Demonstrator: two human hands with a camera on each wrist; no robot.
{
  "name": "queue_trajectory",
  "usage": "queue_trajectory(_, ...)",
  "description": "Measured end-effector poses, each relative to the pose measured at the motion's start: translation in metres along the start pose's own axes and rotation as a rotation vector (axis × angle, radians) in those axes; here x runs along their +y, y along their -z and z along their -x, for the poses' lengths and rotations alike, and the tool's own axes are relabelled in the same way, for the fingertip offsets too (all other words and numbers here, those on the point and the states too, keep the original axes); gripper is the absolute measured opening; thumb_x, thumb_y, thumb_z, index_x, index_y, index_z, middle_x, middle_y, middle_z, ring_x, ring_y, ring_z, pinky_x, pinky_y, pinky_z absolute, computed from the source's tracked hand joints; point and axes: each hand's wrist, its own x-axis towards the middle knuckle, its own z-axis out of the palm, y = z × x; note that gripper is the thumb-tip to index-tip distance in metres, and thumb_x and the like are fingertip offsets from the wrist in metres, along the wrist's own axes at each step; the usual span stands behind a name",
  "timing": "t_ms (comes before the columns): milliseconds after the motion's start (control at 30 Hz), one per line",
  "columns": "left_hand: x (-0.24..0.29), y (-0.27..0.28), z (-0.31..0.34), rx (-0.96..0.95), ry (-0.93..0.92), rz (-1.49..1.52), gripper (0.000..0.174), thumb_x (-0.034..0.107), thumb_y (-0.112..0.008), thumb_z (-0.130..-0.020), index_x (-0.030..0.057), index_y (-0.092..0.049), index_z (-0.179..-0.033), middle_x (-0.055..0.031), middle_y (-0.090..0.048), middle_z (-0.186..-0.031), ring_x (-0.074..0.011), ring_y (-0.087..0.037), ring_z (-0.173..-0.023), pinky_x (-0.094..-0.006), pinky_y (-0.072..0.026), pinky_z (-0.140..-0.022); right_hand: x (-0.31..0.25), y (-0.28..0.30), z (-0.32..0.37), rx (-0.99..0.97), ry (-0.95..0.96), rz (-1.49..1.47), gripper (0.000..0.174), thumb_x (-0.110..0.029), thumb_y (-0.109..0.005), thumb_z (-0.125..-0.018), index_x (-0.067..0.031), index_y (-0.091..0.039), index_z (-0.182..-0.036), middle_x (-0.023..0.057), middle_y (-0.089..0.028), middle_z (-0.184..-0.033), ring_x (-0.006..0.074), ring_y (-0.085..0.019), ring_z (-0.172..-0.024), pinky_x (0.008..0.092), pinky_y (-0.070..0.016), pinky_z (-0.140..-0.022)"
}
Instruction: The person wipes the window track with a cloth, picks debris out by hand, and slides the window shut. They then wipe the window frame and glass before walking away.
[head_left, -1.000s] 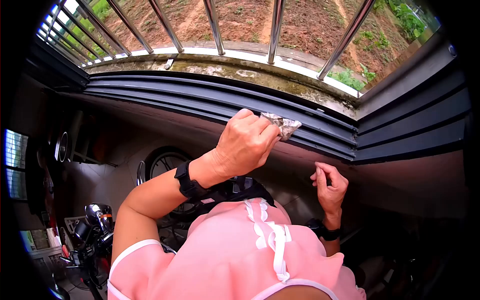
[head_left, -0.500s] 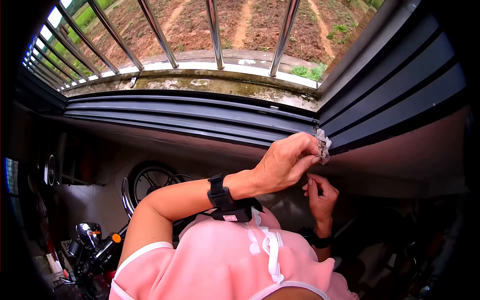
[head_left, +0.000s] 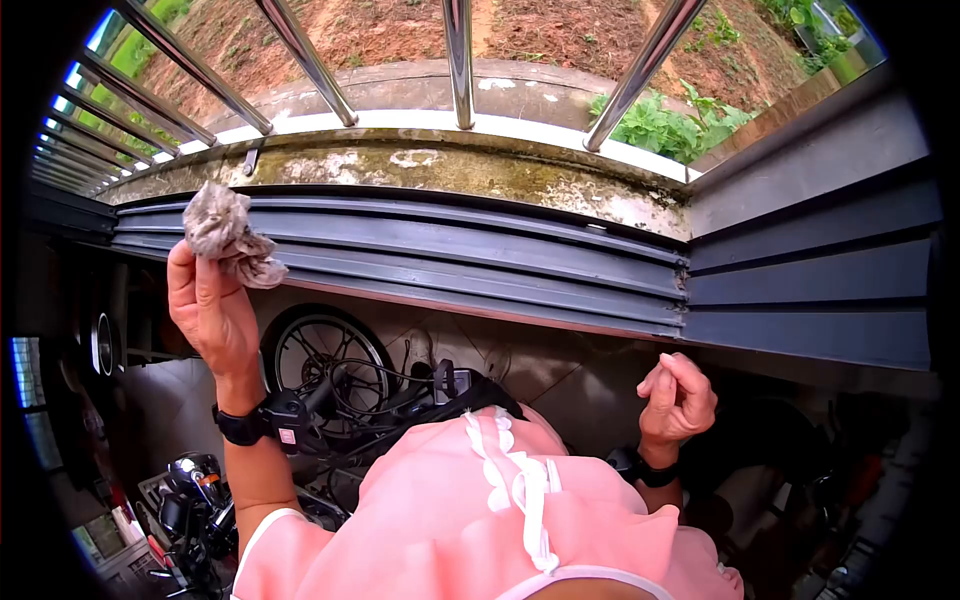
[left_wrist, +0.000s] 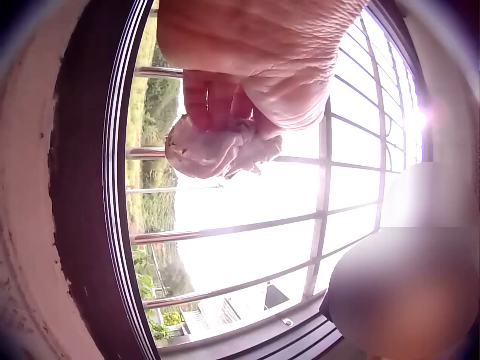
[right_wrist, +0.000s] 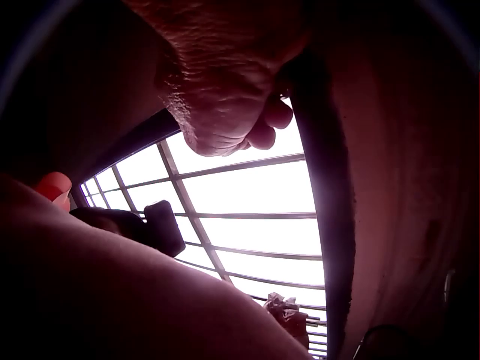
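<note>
Crumpled rag (head_left: 222, 232): pinched by left hand (head_left: 226, 328), upper left of head view, near window track (head_left: 450, 255).
Right hand (head_left: 680, 402): loosely curled, right of centre; nothing seen held.
Rag shift: carried leftward; track's right corner left uncovered.

The cloth (head_left: 217, 222) is mottled grey-brown, the top (head_left: 430, 505) pink with white trim.

Premises appear domestic: a room interior at a barred window, its metal bars (head_left: 458, 70) facing planted ground (head_left: 590, 30); a bicycle wheel (head_left: 331, 362) stands on tiled floor (head_left: 560, 385).
</note>
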Motion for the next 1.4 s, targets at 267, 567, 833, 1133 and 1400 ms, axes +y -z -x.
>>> queue_trajectory(267, 0.012, 0.123, -0.032, 0.402, -0.15, -0.08, 0.033, 0.016, -0.04, -0.095, 0.0019, -0.048, -0.124, -0.013, -0.053, -0.124, -0.0253, -0.053, -0.11, -0.039, -0.0443, -0.092, -0.018, -0.073, -0.031, 0.236, -0.064, 0.01, 0.018, -0.001, -0.045, -0.09, 0.0062, -0.056, -0.102, 0.0036, -0.047, -0.058, 0.007, -0.039, -0.047, 0.0191, -0.0304, -0.045)
queue_trajectory(567, -0.029, 0.19, -0.069, 0.424, -0.152, -0.171, 0.038, 0.018, -0.038, -0.095, -0.0057, -0.045, -0.124, -0.0208, -0.048, -0.128, -0.0319, -0.053, -0.111, -0.0407, -0.0456, -0.092, -0.018, -0.106, -0.063, 0.651, -0.296, 0.246, 0.022, -0.011, -0.043, -0.094, 0.005, -0.053, -0.103, -0.0008, -0.04, -0.06, 0.0056, -0.034, -0.054, 0.0192, -0.0242, -0.048)
queue_trajectory(833, -0.067, 0.201, -0.073, 0.521, -0.185, -0.239, 0.033, 0.016, -0.045, -0.092, -0.0083, -0.053, -0.113, -0.0211, -0.056, -0.112, -0.0313, -0.057, -0.098, -0.0388, -0.0456, -0.087, -0.007, -0.115, -0.062, 0.774, -0.142, 0.414, 0.026, -0.015, -0.043, -0.093, 0.0028, -0.039, -0.111, 0.0089, -0.049, -0.086, 0.013, -0.039, -0.064, 0.0241, -0.0354, -0.06)
queue_trajectory(1133, -0.055, 0.165, -0.075, 0.481, -0.333, -0.828, 0.028, 0.018, -0.051, -0.092, -0.007, -0.056, -0.104, -0.0195, -0.059, -0.093, -0.031, -0.056, -0.077, -0.0378, -0.0455, -0.069, -0.006, -0.115, -0.06, 0.719, -0.122, 0.387, 0.02, -0.002, -0.044, -0.088, -0.0001, -0.039, -0.107, 0.0128, -0.047, -0.089, 0.0136, -0.041, -0.065, 0.0225, -0.0381, -0.056)
queue_trajectory(1400, -0.039, 0.117, -0.085, 0.292, -0.663, -1.395, 0.028, 0.019, -0.051, -0.094, -0.0082, -0.058, -0.088, -0.0181, -0.06, -0.079, -0.0278, -0.056, -0.067, -0.0376, -0.0458, -0.06, -0.007, -0.111, -0.061, 0.609, -0.077, 0.375, 0.018, -0.006, -0.043, -0.09, -0.0018, -0.041, -0.107, 0.0115, -0.048, -0.087, 0.0117, -0.041, -0.061, 0.0221, -0.0377, -0.053)
